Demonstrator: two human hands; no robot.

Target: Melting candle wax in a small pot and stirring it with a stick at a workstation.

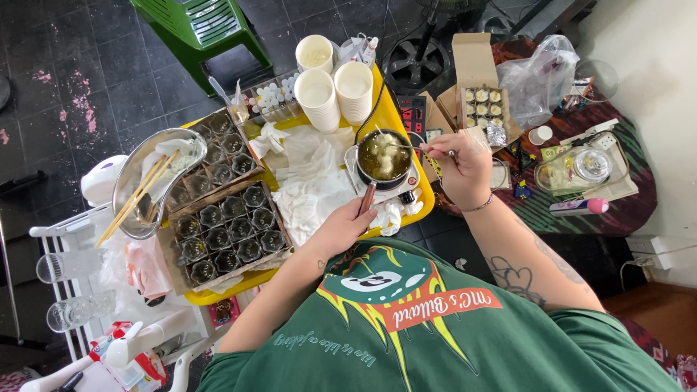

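Head view: a yellow table (417,207) carries the work. Near its right edge a small round metal pot (383,156) sits on a white hot plate (406,185); the pot holds a pale, glossy, half-melted mass with soft lumps. The left hand (341,226) has its grip closed around the pot's reddish-brown handle (367,197), which points toward the table's near edge. The right hand (465,168) hovers just off the right edge, its grip pinched narrow on a thin metal stirrer (406,147) whose tip reaches into the pot.

Crumpled white paper towels (312,181) lie in the middle of the table, beside the hot plate. Toward the left edge, 2 cardboard trays (225,232) hold rows of small, dark, faceted glass cups. A shiny steel bowl (149,181) with wooden chopsticks (134,199) overhangs the left edge. At the far edge stand 3 stacks of white paper cups (319,98), smooth and tapered.

Off the table to the right, an open cardboard box (483,101) shows small filled cups, and a clear plastic bag (541,76) lies beside it. A green plastic chair (200,25) stands on the dark tiled floor.
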